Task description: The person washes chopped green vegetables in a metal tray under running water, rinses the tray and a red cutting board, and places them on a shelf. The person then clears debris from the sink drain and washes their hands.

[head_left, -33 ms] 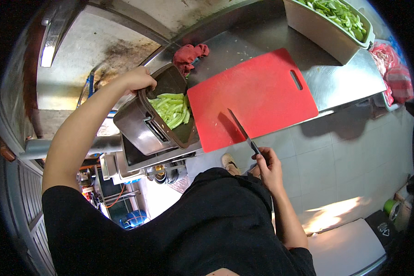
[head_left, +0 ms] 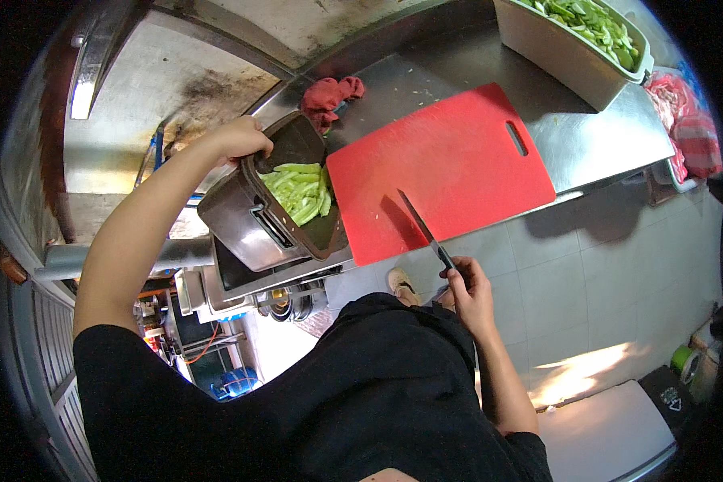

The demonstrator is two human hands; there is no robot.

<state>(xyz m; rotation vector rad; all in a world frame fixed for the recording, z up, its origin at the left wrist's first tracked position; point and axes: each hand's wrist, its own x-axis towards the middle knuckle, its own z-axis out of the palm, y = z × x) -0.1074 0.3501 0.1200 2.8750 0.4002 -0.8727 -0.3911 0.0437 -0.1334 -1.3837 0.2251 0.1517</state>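
Observation:
My left hand (head_left: 247, 140) is closed on the upper rim of a dark greyish-brown plastic tub (head_left: 237, 229), which leans on its side with its mouth toward the cutting board. Inside the tub lie pale green vegetable pieces (head_left: 301, 193), cut long; their exact kind is unclear. In my right hand (head_left: 471, 293) is a knife (head_left: 419, 218) with a dark handle, fingers wrapped round it. Its narrow blade points away from me over the near edge of a red cutting board (head_left: 450, 153). A few tiny bits lie on the board.
A steel counter (head_left: 426, 68) carries the board. At its far right stands a pale bin (head_left: 554, 52) heaped with sliced green vegetables (head_left: 590, 28). A crumpled red cloth (head_left: 325, 100) lies behind the tub. Red-and-white plastic bags (head_left: 687, 128) sit at the right end.

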